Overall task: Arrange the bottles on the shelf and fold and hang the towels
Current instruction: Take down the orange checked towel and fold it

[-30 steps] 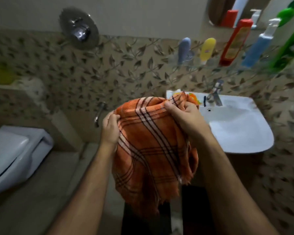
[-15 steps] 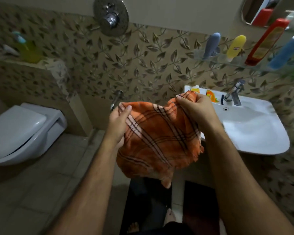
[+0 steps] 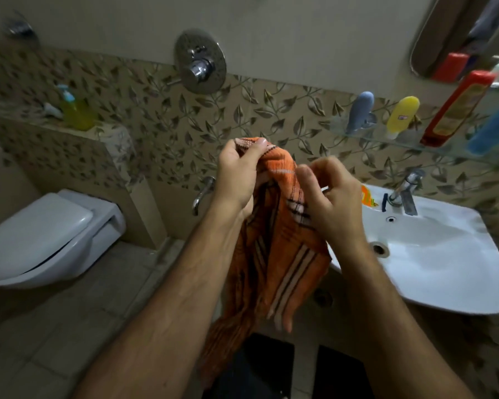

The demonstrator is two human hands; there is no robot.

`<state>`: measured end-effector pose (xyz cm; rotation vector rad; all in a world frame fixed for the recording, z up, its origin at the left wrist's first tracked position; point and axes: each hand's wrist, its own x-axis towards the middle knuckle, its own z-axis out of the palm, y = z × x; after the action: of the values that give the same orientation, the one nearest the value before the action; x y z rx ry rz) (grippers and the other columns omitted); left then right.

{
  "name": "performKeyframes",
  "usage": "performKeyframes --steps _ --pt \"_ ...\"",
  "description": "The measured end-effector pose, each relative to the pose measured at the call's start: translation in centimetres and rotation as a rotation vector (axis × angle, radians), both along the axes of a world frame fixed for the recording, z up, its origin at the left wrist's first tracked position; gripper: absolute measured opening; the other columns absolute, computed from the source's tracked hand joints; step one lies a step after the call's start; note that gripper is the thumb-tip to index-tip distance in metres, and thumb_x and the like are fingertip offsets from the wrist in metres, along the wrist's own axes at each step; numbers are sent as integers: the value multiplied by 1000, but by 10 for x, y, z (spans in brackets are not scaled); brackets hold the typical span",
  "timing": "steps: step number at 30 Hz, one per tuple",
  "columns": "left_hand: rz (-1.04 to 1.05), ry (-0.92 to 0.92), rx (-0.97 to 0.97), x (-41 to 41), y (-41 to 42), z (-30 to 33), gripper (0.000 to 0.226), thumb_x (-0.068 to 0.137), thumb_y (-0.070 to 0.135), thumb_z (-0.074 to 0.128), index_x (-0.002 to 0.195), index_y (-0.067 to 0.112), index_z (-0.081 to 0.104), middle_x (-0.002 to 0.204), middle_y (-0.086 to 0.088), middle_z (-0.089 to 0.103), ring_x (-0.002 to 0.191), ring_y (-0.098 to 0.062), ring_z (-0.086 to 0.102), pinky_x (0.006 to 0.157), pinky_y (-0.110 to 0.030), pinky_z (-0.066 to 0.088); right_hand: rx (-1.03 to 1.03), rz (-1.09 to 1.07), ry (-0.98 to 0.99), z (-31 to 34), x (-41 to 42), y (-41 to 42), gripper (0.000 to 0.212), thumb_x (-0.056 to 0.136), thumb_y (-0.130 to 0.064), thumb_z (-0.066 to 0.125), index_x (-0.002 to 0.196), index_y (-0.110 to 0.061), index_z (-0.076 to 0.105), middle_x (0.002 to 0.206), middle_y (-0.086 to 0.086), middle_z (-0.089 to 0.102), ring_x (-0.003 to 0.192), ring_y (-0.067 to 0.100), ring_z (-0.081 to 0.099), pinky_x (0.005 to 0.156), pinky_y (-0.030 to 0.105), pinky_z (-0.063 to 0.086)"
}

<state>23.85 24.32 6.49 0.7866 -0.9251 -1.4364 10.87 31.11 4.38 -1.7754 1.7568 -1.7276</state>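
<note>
While both forearms reach forward, the left hand [image 3: 236,175] pinches the orange striped towel [image 3: 283,254] by its top edge; the right hand's [image 3: 333,203] curled grip clutches its bunched, hanging folds.

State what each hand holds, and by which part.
Left hand pinches the towel by its top edge; right hand grips its bunched upper part, just below.

1. We see the towel [image 3: 283,254] hanging between the left hand [image 3: 236,177] and right hand [image 3: 329,203], in front of the wall.
2. Toilet [image 3: 49,237] lies left; sink [image 3: 432,254] right.
3. Glass shelf [image 3: 392,141] above the sink carries bottles [image 3: 455,108].
4. Shower valve [image 3: 200,60] sits on the wall behind the hands.
</note>
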Motion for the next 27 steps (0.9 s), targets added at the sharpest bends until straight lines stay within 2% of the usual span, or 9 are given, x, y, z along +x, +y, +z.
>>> performKeyframes --steps 4,7,12,15,17,20,22,24,27 --pt "93 50 -5 -23 -12 20 11 91 8 63 84 11 55 74 -3 65 64 -14 66 58 -27 54 148 155 176 -25 -14 2 80 67 -47 84 131 -27 40 118 -13 56 101 10 62 83 28 54" --pt "155 79 -29 -31 -25 35 12 92 8 63 84 11 55 75 -4 65 64 -12 66 56 -26 54 129 136 110 -34 -28 -11 74 75 -14 70 137 -31 33 113 -4 64 95 16 66 80 39 56" --pt "263 91 -63 -30 -44 40 11 91 9 64 84 11 57 79 -6 64 69 -15 65 60 -32 57 -68 136 -123 -2 -51 -25 26 84 -1 54 100 -18 63 81 -9 65 74 2 59 67 25 46" --pt "333 -15 -69 -27 -54 24 10 90 15 67 82 13 62 81 -6 65 80 -22 64 83 -47 58 -120 222 -227 31 -51 -33 20 91 0 50 84 -9 67 74 -6 64 71 5 57 64 25 47" --pt "341 -145 -63 -28 -51 16 13 87 25 68 87 12 67 85 -6 70 83 -21 67 87 -45 56 -138 248 -220 52 -48 -43 21 91 -7 53 72 -8 62 66 -2 57 63 9 52 58 29 44" --pt "133 -104 -51 -34 -35 3 47 87 44 66 113 5 62 89 -5 74 80 -19 71 74 -35 58 -127 202 -30 77 -39 -64 31 83 -25 61 55 -22 48 51 -9 44 51 5 40 50 28 34" --pt "58 -103 -75 -41 -25 -7 77 77 54 72 137 15 41 93 3 75 84 -13 71 71 -30 57 -66 154 97 89 -32 -77 31 77 -26 67 53 -26 47 48 -12 45 48 3 42 50 25 33" --pt "86 -212 -157 -48 -19 -18 83 73 37 79 140 20 33 100 -2 74 90 -13 71 73 -29 56 -12 127 171 93 -26 -85 25 70 -24 69 54 -29 51 49 -14 48 49 1 46 51 21 33" --pt "255 -190 -214 -52 -16 -25 37 82 5 72 112 18 54 94 -9 70 82 -18 68 71 -35 56 3 119 208 93 -22 -89 15 67 -22 69 59 -26 57 54 -14 53 54 2 51 51 19 35"
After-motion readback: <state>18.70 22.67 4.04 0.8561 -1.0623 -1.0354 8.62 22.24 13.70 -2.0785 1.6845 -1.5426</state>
